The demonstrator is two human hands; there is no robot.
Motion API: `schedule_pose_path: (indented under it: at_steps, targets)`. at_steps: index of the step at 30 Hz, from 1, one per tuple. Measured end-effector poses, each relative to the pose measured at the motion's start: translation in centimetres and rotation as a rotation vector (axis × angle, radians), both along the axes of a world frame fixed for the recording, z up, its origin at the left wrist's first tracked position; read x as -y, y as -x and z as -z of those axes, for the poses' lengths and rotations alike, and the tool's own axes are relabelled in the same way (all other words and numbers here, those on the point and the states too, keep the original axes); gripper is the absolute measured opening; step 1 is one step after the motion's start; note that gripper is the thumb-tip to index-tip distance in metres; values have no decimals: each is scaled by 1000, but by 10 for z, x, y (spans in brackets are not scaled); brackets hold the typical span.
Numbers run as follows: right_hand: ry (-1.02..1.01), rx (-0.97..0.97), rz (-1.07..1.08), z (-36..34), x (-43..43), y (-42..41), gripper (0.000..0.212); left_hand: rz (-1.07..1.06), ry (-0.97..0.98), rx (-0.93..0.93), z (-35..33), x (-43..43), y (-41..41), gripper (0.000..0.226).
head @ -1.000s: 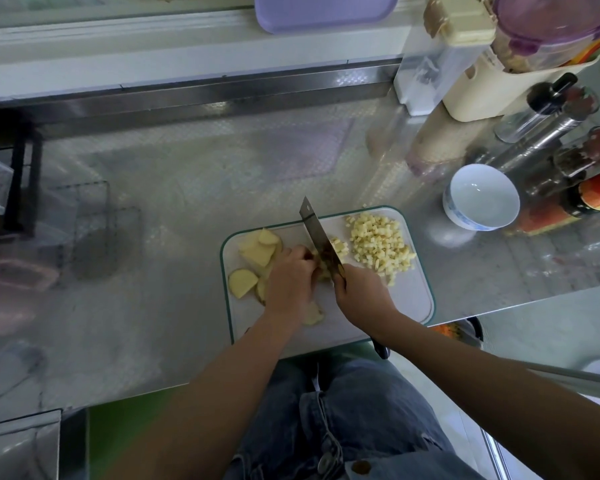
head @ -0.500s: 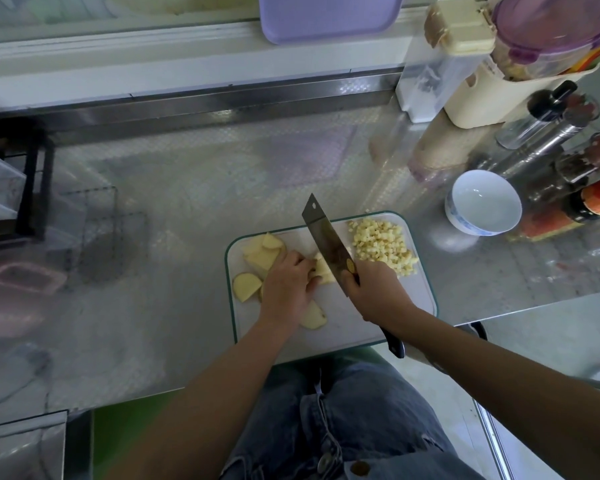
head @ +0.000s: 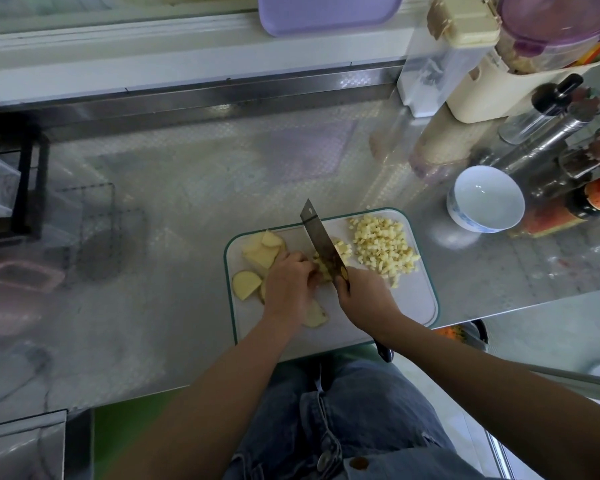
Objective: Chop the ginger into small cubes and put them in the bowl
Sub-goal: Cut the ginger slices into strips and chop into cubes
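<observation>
A white cutting board (head: 409, 306) with a green rim lies at the counter's front edge. Pale ginger slices (head: 260, 252) are piled at its left, and a heap of small ginger cubes (head: 383, 245) covers its right. My left hand (head: 286, 284) holds ginger strips (head: 323, 268) down with curled fingers at the board's middle. My right hand (head: 364, 299) grips the handle of a cleaver (head: 317, 233), whose blade stands down in the strips right beside my left fingertips. An empty white bowl (head: 484, 199) sits on the counter to the board's right.
Bottles and jars (head: 575, 157) crowd the right back corner behind the bowl, with a cream container (head: 478, 81) and a clear box (head: 426, 74). A lilac tray (head: 326, 12) leans at the back wall. A black rack (head: 25, 181) stands at the far left.
The cleaver rose off the ginger half a second ago and is down in the strips again. My left hand stays on the ginger; a few new cubes lie beside the blade.
</observation>
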State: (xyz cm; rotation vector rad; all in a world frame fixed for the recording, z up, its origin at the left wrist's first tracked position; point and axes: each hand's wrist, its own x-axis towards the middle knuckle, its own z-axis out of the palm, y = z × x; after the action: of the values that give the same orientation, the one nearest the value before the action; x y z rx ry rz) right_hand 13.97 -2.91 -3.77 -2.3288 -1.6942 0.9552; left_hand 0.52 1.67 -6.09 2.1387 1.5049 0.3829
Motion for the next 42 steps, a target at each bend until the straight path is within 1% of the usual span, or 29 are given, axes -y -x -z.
schedule_pose_path:
  at_steps: [3,8,14,18,21,25,28,33,42]
  targets:
    - [-24,-7,11,1,1,0,27,-2,-8,-13,0,0,-1,13]
    - [-58,-36,53,-2,-4,-3,28,-6,-3,-44,-2,0,-1,14]
    - [-73,-100,41,-21,-5,-11,31,-22,7,-80,-3,1,-1,17]
    - [1,-54,-30,-30,-1,-11,32,-38,3,-74,-3,1,-1,18]
    - [20,-65,-33,-30,-1,-10,33,-45,14,-65,-2,1,-2,18]
    - [16,-68,-36,-23,-3,-7,33,-62,24,-45,-3,1,-4,16]
    - [-12,-11,-58,-11,-4,-2,34,-66,21,-40,-3,1,-4,15]
    - [-28,18,-36,1,-1,3,25,-54,14,-51,-2,1,-3,17]
    - [-98,-75,-8,-11,-4,-9,30,-44,10,-46,-2,4,2,22]
